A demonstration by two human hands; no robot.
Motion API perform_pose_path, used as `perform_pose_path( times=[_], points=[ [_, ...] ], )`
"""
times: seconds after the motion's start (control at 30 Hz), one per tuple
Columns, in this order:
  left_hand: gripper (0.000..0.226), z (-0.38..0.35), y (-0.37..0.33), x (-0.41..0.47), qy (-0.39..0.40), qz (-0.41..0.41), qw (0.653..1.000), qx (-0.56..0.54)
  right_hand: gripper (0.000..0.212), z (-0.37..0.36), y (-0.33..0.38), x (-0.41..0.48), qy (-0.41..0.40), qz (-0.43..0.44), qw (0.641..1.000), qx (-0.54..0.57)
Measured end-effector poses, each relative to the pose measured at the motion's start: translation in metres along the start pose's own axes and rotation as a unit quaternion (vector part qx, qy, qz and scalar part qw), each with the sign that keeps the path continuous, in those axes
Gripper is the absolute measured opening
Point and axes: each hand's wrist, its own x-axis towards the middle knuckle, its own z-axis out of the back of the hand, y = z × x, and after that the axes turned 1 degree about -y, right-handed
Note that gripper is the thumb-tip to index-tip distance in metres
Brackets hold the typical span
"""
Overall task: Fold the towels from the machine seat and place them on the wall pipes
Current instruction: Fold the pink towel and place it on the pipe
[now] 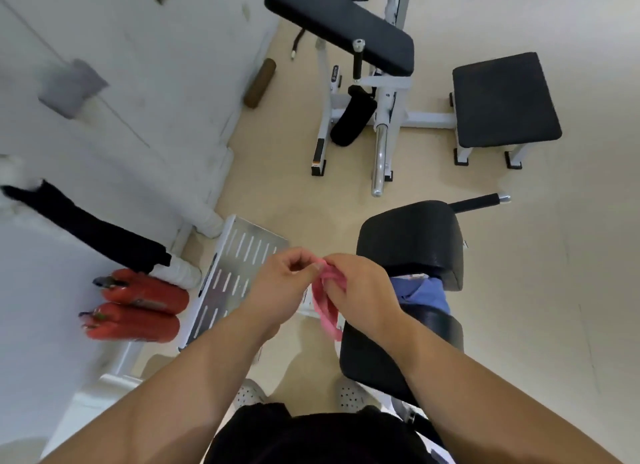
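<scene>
Two hands pinch pink towel [327,297] between them: left hand [284,283] closed on top edge, right hand [360,290] clenched around bunched cloth; blue towel [420,292] just right of grip, on machine seat [412,242].

pink towel [327,302]: bunched, hanging, held aloft | blue towel [420,292]: crumpled on black machine seat [412,235]

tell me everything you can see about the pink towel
The pink towel looks like thin soft cloth, bunched into a narrow, crumpled strip rather than spread flat. Both hands grip its upper end: the left hand pinches it with the fingertips, and the right hand closes around it. The rest hangs loose below the hands, in the air in front of the black machine seat, left of a blue cloth.
</scene>
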Motion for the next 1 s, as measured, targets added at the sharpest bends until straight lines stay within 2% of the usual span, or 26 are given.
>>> perform_pose_path(
  times=[0.07,0.13,0.2,0.27,0.4,0.47,0.53,0.6,0.67,0.83,1.0],
  points=[
    [0.004,0.020,-0.003,-0.016,-0.031,-0.006,0.998,-0.055,0.032,-0.001,0.025,0.001,0.018,-0.001,0.998,0.056],
    [0.030,0.041,-0.004,-0.031,-0.023,0.000,0.995,-0.099,0.025,-0.003,0.049,0.003,0.053,-0.011,0.990,0.127],
    [0.043,0.062,-0.003,-0.046,0.003,-0.006,0.994,-0.109,0.022,-0.003,0.071,0.010,0.062,-0.008,0.980,0.191],
    [0.038,0.080,0.002,-0.061,0.011,-0.020,0.996,-0.087,0.024,-0.006,0.092,0.018,0.064,0.003,0.974,0.217],
    [0.012,0.111,0.014,-0.081,-0.033,-0.064,0.997,-0.028,0.022,-0.023,0.136,0.038,0.091,0.005,0.971,0.221],
    [0.015,0.126,0.021,-0.087,-0.084,-0.100,0.991,-0.012,0.023,-0.035,0.160,0.044,0.102,0.005,0.967,0.233],
    [0.021,0.145,0.030,-0.091,-0.170,-0.131,0.976,0.031,0.030,-0.051,0.180,0.048,0.097,-0.011,0.959,0.265],
    [0.014,0.168,0.042,-0.094,-0.241,-0.155,0.953,0.095,0.039,-0.069,0.197,0.052,0.085,-0.028,0.956,0.280],
    [0.011,0.194,0.055,-0.096,-0.264,-0.164,0.940,0.141,0.043,-0.088,0.212,0.056,0.084,-0.028,0.959,0.268],
    [0.014,0.266,0.111,-0.097,-0.264,-0.116,0.925,0.249,0.048,-0.131,0.256,0.067,0.081,-0.053,0.963,0.251],
    [0.013,0.342,0.187,-0.112,-0.266,0.021,0.931,0.249,0.048,-0.169,0.287,0.071,0.077,-0.101,0.957,0.259]
  ],
)
